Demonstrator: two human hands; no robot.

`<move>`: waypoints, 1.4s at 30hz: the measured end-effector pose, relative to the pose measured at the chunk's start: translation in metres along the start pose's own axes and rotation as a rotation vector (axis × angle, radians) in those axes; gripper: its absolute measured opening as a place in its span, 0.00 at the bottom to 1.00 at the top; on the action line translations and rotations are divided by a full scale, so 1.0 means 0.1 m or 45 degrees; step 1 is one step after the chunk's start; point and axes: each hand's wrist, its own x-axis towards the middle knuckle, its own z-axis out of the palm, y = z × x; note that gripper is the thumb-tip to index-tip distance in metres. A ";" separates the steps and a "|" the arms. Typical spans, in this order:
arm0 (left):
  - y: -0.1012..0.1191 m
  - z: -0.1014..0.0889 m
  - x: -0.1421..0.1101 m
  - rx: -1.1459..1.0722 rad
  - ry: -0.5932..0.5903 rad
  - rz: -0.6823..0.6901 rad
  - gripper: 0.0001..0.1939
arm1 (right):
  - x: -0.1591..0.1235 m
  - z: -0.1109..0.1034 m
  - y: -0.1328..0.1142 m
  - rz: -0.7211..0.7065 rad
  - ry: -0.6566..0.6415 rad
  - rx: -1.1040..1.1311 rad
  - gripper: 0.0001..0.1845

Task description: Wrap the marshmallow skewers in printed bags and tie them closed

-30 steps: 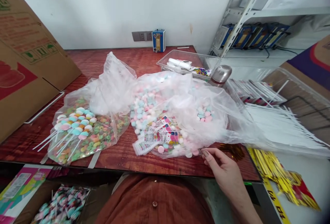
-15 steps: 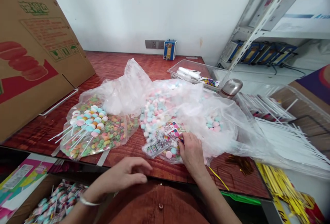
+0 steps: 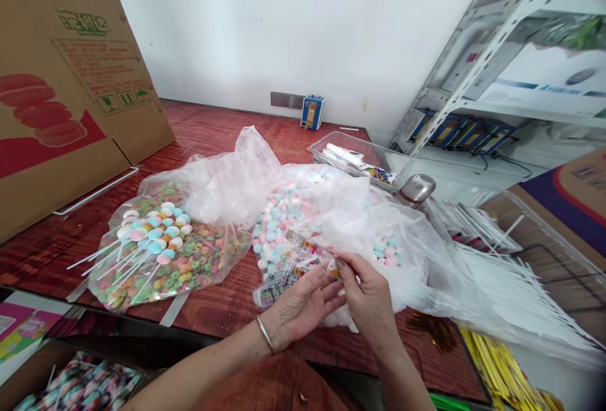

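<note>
Over the near edge of the table, my two hands meet. My right hand (image 3: 372,291) pinches a small printed plastic wrapper (image 3: 335,267) between thumb and fingers. Palm up beside it, my left hand (image 3: 305,303) has its fingers loosely spread, with the thumb close to the wrapper. More clear printed wrappers (image 3: 284,275) lie just beyond my left hand. Under them a clear bag (image 3: 279,209) holds pink, white and blue marshmallows. To the left, marshmallow sticks (image 3: 158,231) rest on a bag of coloured cereal rings (image 3: 199,266).
A large cardboard box (image 3: 71,83) stands at left. Behind the bags are a clear plastic tray (image 3: 326,142) and a metal scoop (image 3: 419,188). White sticks (image 3: 516,291) and yellow ties (image 3: 497,360) lie at right. An open box of wrapped sweets (image 3: 85,379) sits below the table's left edge.
My left hand has moved right and turned palm up beside my right hand. My right hand has lifted a small wrapper from the pile. The view has shifted slightly.
</note>
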 end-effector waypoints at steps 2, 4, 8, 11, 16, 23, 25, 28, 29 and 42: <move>0.03 0.06 0.08 -0.066 0.015 0.088 0.19 | 0.04 -0.09 -0.07 0.125 -0.014 0.140 0.12; 0.08 0.12 0.12 -0.016 0.069 0.177 0.19 | 0.07 -0.16 -0.08 0.205 -0.069 0.228 0.11; 0.16 0.23 0.12 0.207 0.332 0.344 0.16 | 0.06 -0.20 -0.02 0.347 -0.077 0.429 0.15; 0.18 0.29 0.11 0.283 0.460 0.422 0.21 | 0.01 -0.16 -0.01 0.406 -0.019 0.452 0.14; 0.16 0.30 0.16 0.316 0.553 0.521 0.22 | -0.07 -0.07 -0.09 0.366 0.083 0.076 0.19; 0.14 0.20 0.20 0.269 0.544 0.449 0.24 | -0.12 -0.06 -0.11 0.185 0.163 -0.189 0.26; 0.14 0.18 0.20 0.177 0.488 0.430 0.23 | -0.13 -0.06 -0.08 0.172 0.154 -0.197 0.27; 0.15 0.15 0.20 0.001 0.494 0.474 0.23 | -0.16 -0.06 -0.05 0.252 0.157 -0.077 0.28; 0.16 0.14 0.21 -0.032 0.506 0.497 0.23 | -0.17 -0.06 -0.06 0.293 0.174 -0.006 0.27; 0.13 0.13 0.17 0.099 0.392 0.582 0.16 | -0.27 0.09 -0.17 0.237 0.175 0.223 0.15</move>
